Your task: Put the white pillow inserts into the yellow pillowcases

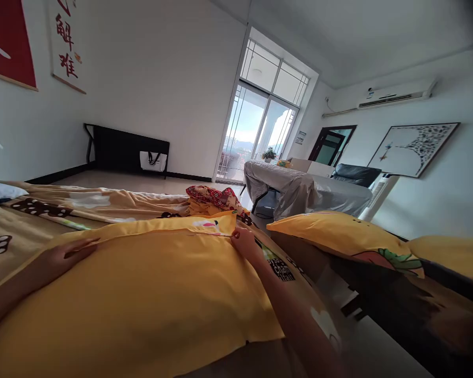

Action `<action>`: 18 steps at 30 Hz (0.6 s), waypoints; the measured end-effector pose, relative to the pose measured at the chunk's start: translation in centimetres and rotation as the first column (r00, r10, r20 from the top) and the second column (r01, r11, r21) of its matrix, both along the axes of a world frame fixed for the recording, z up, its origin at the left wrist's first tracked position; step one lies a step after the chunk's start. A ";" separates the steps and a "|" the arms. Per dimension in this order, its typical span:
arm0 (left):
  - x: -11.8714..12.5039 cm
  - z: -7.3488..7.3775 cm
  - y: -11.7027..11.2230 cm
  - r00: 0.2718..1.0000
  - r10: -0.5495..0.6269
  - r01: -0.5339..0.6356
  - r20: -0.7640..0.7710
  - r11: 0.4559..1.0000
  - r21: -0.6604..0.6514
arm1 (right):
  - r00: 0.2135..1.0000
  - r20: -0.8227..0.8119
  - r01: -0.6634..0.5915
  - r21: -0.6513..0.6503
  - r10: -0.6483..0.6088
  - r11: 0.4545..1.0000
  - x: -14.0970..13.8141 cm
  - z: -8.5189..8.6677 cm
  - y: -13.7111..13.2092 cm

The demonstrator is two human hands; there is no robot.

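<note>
A large yellow pillow (pixel 142 294) lies across the patterned bedspread (pixel 43 210) in front of me. My left hand (pixel 65 255) rests flat on the pillow's left end, fingers stretched out. My right hand (pixel 245 242) is at the pillow's far right corner, fingers pinched on the pillowcase edge. A red patterned cloth (pixel 215 198) lies bunched just beyond that corner.
A second yellow pillow (pixel 339 233) with a printed picture lies to the right, a third (pixel 453 257) past it. A grey-covered table (pixel 299 191) stands beyond the bed, near the glass balcony door (pixel 256 131). A black bench (pixel 126 149) lines the left wall.
</note>
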State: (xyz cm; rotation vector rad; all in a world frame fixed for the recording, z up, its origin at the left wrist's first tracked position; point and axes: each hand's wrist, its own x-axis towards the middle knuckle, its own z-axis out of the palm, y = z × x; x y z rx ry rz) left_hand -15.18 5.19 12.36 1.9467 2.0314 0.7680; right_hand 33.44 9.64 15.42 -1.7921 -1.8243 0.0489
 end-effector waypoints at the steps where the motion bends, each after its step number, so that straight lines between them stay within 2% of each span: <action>1: -0.2 -0.4 -0.2 0.999 0.016 -0.015 0.044 1.000 -0.025 | 0.999 0.010 0.035 0.017 -0.035 0.999 -0.2 0.2 0.4; 3: -0.4 -0.9 -0.7 0.997 0.028 -0.023 0.077 0.998 -0.062 | 0.996 0.023 0.082 0.033 -0.083 0.996 -0.4 0.7 1.1; 6: -0.3 -0.8 -1.2 0.996 0.080 -0.078 -0.048 0.996 0.051 | 0.993 0.009 0.117 0.029 -0.117 0.993 -0.4 1.2 2.1; 8: -0.1 -0.6 -1.7 0.981 0.172 -0.161 -0.092 0.980 0.121 | 0.992 -0.033 0.124 0.029 -0.123 0.992 -0.3 1.5 2.6; 10: 0.4 -0.5 -2.2 0.960 0.273 -0.261 -0.064 0.954 0.148 | 0.989 -0.101 0.110 0.032 -0.106 0.993 -0.3 1.5 3.1; 12: 0.7 -0.6 -2.7 0.946 0.323 -0.318 -0.016 0.939 0.131 | 0.981 -0.188 0.061 0.029 -0.055 0.998 -0.4 1.2 3.3; 15: 0.8 -0.8 -3.0 0.941 0.338 -0.337 0.007 0.938 0.077 | 0.951 -0.300 -0.071 0.014 0.072 0.997 -0.3 0.5 3.2; 18: 0.7 -0.8 -3.0 0.934 0.353 -0.355 0.046 0.932 0.067 | 0.924 -0.337 -0.189 0.010 0.181 0.982 0.4 -0.1 2.9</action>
